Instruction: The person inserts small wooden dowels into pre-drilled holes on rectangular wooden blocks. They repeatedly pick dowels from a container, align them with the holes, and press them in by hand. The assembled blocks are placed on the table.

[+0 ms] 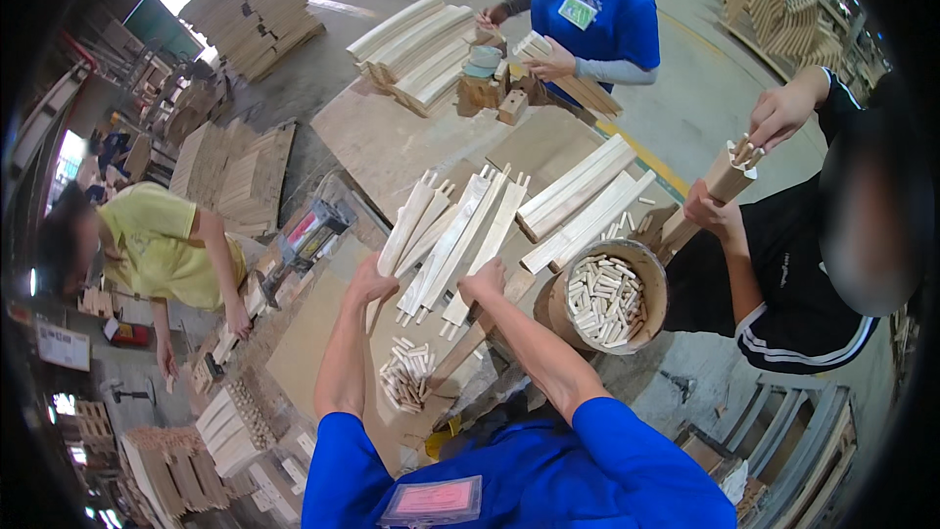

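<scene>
Several pale wooden slats with dowel pegs in their ends lie side by side on the worktable in front of me. My left hand is closed around the near end of the leftmost slat. On the other side of the row, my right hand grips the rightmost slat near its lower end. Between my forearms is a heap of loose wooden dowels. To the right stands a round tub full of more dowels.
Thicker wooden pieces lie beyond my right hand. A person in black holds pegged slats at the right. Across the table, a person in blue holds slats. A person in yellow works at the left beside a machine.
</scene>
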